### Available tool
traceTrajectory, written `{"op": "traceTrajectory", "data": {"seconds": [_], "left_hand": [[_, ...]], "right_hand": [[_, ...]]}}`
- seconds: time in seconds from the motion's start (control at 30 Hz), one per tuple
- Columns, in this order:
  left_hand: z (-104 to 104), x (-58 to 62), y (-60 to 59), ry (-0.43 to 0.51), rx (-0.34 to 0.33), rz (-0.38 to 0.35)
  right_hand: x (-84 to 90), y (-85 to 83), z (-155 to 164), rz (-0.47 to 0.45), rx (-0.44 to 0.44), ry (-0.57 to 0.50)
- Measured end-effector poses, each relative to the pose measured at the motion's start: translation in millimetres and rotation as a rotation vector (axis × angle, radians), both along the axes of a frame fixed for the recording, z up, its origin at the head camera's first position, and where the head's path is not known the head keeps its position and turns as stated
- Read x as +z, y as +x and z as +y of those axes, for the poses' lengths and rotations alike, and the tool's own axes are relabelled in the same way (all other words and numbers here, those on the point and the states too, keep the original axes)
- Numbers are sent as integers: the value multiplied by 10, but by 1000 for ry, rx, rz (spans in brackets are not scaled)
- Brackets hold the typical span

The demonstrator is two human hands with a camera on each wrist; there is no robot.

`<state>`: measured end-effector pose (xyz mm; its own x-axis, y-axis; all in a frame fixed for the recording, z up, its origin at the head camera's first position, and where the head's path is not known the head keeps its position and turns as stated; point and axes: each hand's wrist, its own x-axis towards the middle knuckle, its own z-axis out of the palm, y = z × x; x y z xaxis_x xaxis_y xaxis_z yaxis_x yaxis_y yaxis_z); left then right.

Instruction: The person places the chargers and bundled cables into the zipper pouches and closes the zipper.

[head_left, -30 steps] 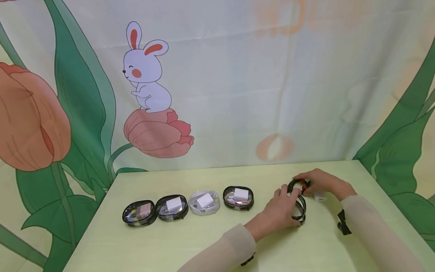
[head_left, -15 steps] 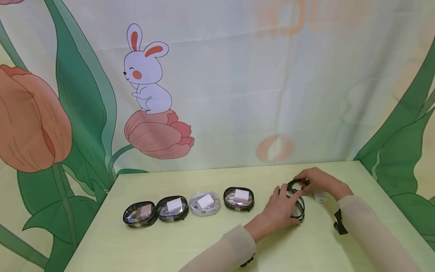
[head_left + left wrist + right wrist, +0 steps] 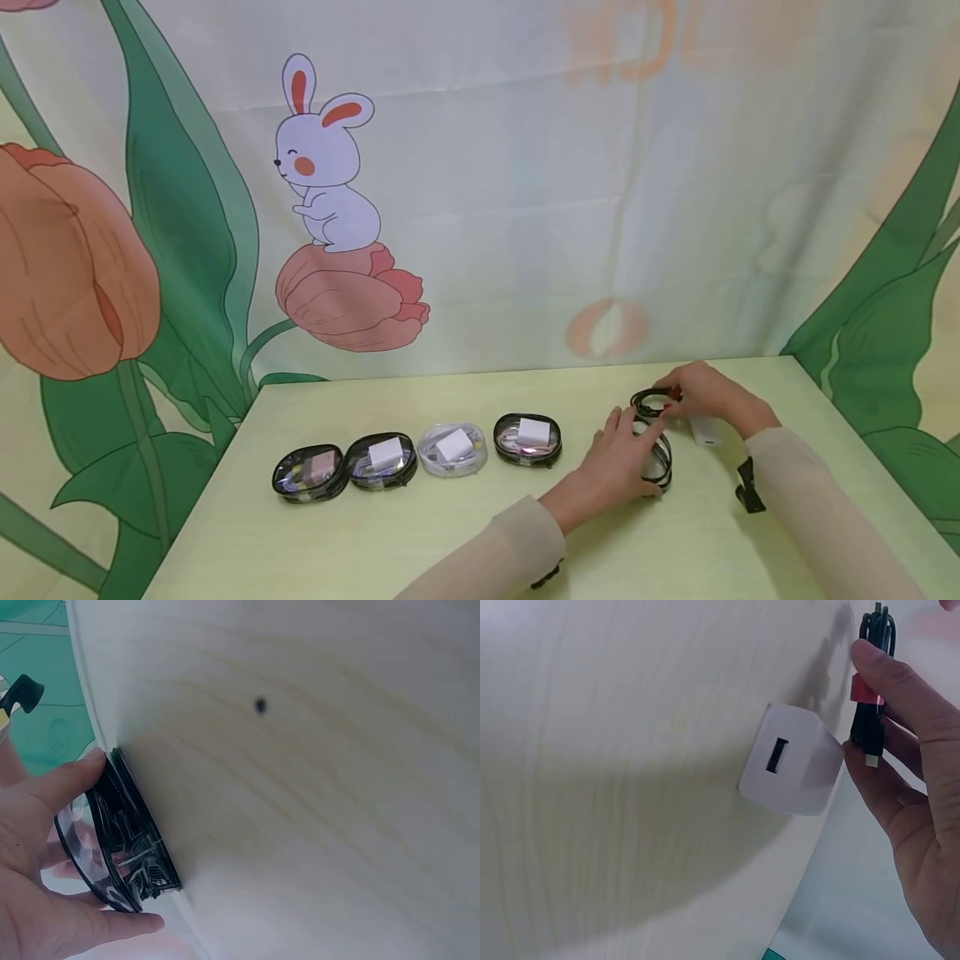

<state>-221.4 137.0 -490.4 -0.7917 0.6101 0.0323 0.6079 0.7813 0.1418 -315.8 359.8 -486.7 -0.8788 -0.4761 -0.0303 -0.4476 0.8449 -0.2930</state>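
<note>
My left hand [image 3: 609, 460] grips a small oval case [image 3: 663, 465] with a black rim, standing on the table at the right. In the left wrist view, thumb and fingers span the case [image 3: 124, 832], whose side looks clear. Just beyond it, my right hand [image 3: 708, 393] pinches a coiled black cable [image 3: 648, 403] with a red tie, held close over the far end of the case. The right wrist view shows the red tie [image 3: 865, 689] under the thumb and a metal plug [image 3: 871, 760] pointing down. Beside that hand lies a white charger [image 3: 705, 431] with a USB slot.
Left of my hands, several oval cases stand in a row: a black-rimmed case [image 3: 527, 440], a white-rimmed case [image 3: 452, 450] and black-rimmed ones at the far left [image 3: 309, 472]. Each holds a cable and a charger block. A printed curtain [image 3: 495, 250] hangs behind the pale table [image 3: 360, 550].
My right hand has shifted slightly left with the coiled cable, and more of the white charger shows. My left hand has stayed nearly still on the case.
</note>
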Motion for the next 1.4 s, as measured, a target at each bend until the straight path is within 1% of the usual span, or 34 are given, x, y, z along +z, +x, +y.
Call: {"op": "traceTrajectory", "data": {"seconds": [0.23,0.37,0.5,0.67,0.77,0.93,1.1,1.27,1.4], "left_hand": [[0,-19,-1,7,-2,-1],[-6,-49,1,56,7,3],[-12,-77,12,95,23,19],[-11,-81,27,88,26,38],[-8,-80,31,83,29,50],[1,-74,32,82,43,60],[10,-83,38,89,53,59],[-26,-98,21,116,34,37],[-81,-84,-8,140,2,-22]], "right_hand": [[87,12,7,-6,-60,13],[106,56,37,-10,-106,2],[108,163,55,7,-127,-25],[117,320,-2,0,-149,-60],[119,401,-56,-2,-127,-81],[85,534,-131,4,-51,-82],[26,639,-199,-8,-14,-97],[4,694,-278,-7,7,-89],[14,724,-305,19,-3,-86]]}}
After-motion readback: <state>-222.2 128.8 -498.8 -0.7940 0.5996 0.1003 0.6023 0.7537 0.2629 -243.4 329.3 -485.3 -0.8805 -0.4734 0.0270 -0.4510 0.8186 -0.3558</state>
